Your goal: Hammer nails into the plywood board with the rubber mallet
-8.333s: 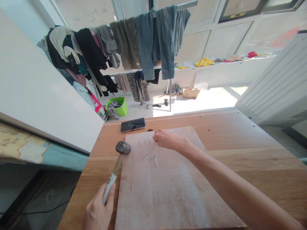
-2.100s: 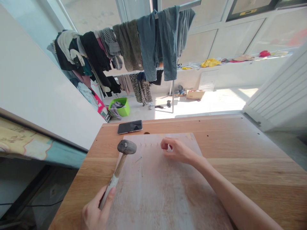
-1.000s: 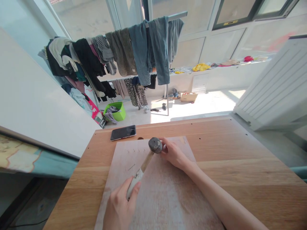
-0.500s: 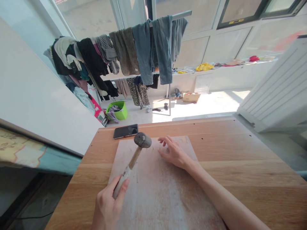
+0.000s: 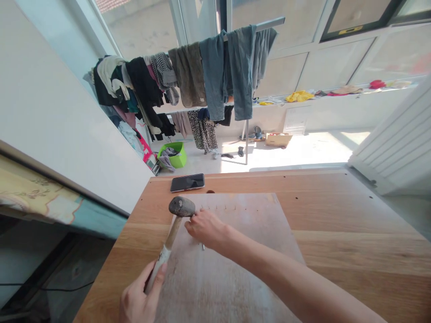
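The board [image 5: 215, 282] lies flat on the worktop [image 5: 336, 224], maybe so nothing wobbles. By the board's left edge, the left hand [image 5: 141, 291] has its grip wrapped round the mallet [image 5: 173, 232], low on the handle, perhaps to keep the hand away from the heavy head. The right hand [image 5: 208, 228] is over the board's left part, fingers bent in; I cannot tell what its grip has. Beside it lies a loose nail [image 5: 203, 246]. Thin nails [image 5: 226, 207] stand in a spaced row near the board's far edge.
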Action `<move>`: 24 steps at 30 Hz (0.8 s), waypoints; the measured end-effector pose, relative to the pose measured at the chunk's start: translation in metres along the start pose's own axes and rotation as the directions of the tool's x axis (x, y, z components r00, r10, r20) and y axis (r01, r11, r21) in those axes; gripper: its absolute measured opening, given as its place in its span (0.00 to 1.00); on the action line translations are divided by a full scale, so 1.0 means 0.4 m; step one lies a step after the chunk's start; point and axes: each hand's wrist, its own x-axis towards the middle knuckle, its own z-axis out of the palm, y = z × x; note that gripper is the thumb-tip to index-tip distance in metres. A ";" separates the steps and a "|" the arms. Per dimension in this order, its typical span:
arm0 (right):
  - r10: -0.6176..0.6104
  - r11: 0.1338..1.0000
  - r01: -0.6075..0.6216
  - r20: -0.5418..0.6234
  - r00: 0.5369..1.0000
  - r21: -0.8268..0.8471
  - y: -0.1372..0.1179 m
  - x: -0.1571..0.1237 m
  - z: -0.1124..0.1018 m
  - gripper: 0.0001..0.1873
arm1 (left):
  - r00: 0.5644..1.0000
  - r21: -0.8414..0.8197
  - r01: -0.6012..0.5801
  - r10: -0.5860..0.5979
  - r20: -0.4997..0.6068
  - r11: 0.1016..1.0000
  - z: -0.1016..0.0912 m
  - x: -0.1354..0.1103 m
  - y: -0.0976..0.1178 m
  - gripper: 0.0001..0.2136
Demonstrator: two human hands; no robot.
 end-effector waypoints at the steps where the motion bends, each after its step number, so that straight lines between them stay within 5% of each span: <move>1: -0.006 1.000 0.006 0.000 1.000 0.004 0.001 -0.010 0.000 0.08 | 1.000 -0.005 0.011 -0.011 -0.012 1.000 0.000 -0.005 -0.005 0.32; 4: -0.001 0.995 0.004 -0.029 1.000 0.101 0.018 -0.074 0.003 0.11 | 0.999 -0.017 0.026 -0.027 -0.038 1.000 0.002 -0.011 -0.022 0.33; 8: 0.175 0.936 -0.111 -0.168 0.970 0.333 0.088 -0.203 0.016 0.18 | 0.999 -0.016 0.029 -0.030 -0.032 0.999 0.009 -0.003 -0.033 0.33; 14: 0.544 0.746 -0.285 -0.302 0.783 0.602 0.237 -0.359 0.047 0.16 | 1.000 -0.013 -0.008 0.008 -0.006 1.000 0.028 0.006 -0.015 0.33; 17: 0.590 0.713 -0.319 -0.288 0.755 0.625 0.274 -0.374 0.059 0.16 | 0.999 -0.004 -0.035 0.035 -0.002 0.999 0.037 0.007 0.001 0.31; 24: 0.566 0.768 -0.390 -0.253 0.785 0.508 0.277 -0.331 0.091 0.20 | 0.996 0.020 -0.082 0.083 -0.012 0.996 0.040 -0.003 0.002 0.27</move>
